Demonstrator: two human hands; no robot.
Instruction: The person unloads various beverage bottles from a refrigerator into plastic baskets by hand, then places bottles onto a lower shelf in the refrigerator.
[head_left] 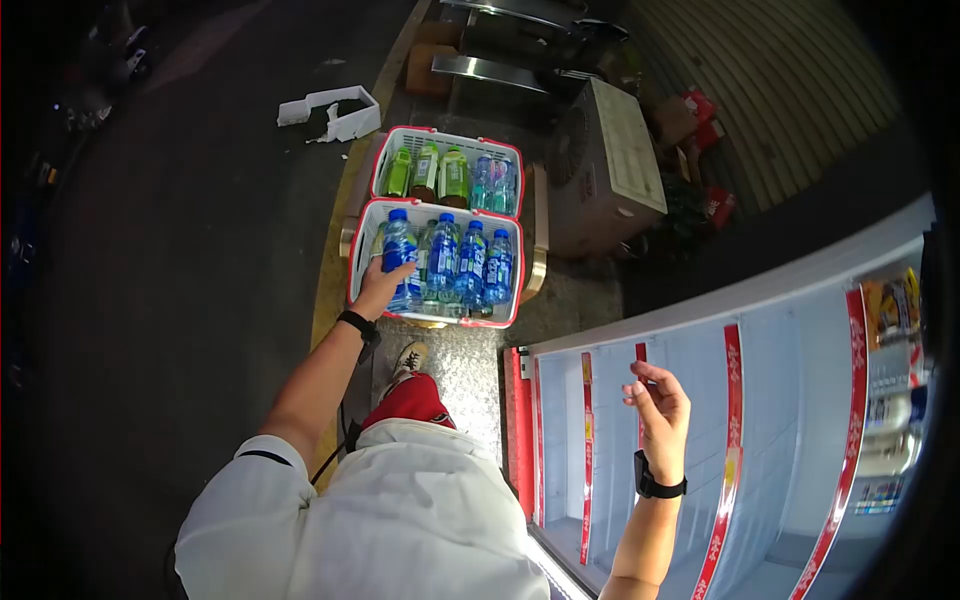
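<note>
My left hand (378, 287) is closed around a blue-capped water bottle (399, 245) at the left side of the near basket (358, 240), which is white with a red rim. Several more blue-labelled water bottles (471, 262) stand upright in that basket, to the right of the held one. Behind it, the far basket (430, 133) carries green-labelled bottles (425, 172) and clear bottles (492, 184). My right hand (660, 410) is raised in front of the refrigerator shelves (733, 400), its fingers curled but apart, with nothing in them.
An air-conditioner unit (610, 160) stands right of the baskets. A broken white foam box (350, 118) lies on the dark road at the left. Packaged goods (890, 310) sit on the refrigerator's far-right shelf. My shoe (412, 356) is just below the near basket.
</note>
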